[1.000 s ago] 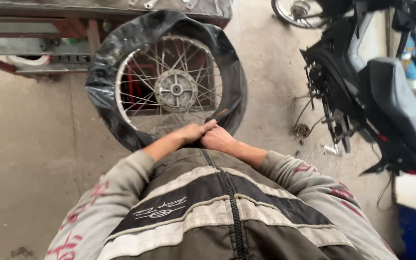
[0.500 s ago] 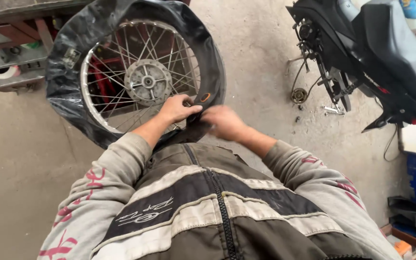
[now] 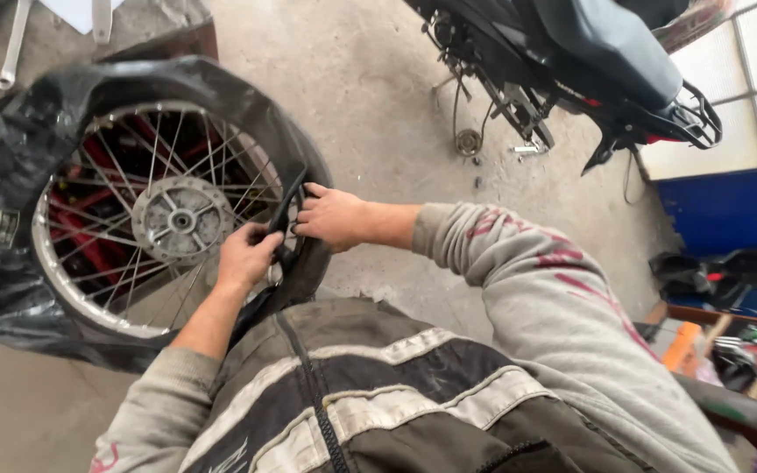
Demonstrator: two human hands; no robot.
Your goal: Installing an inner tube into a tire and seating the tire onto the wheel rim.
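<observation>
1. Your left hand [image 3: 247, 257] is curled over the near right edge of the wheel [image 3: 133, 219], fingers closed around a thin black strip of rubber [image 3: 284, 210] that rises from the rim.
2. Your right hand [image 3: 333, 216] sits just beside the left, a little higher, its fingers pinching the same black strip and pressing against the tyre's edge.
3. The two hands are close together, nearly touching, both on the side of the wheel nearest your body.
4. The wheel lies on the concrete floor [image 3: 378, 96] in front of you, tilted slightly, with silver spokes running to a grey hub [image 3: 180, 219].
5. The black tyre [image 3: 19, 166] wraps loosely around the rim; it looks shiny and crumpled on the left side.
6. Something red shows through the spokes, beneath the wheel.
7. A motorbike [image 3: 571, 61] stands well apart at the top right, its black seat towards you.
8. A tray of tools [image 3: 738, 350] with red handles sits at the far right edge.
</observation>
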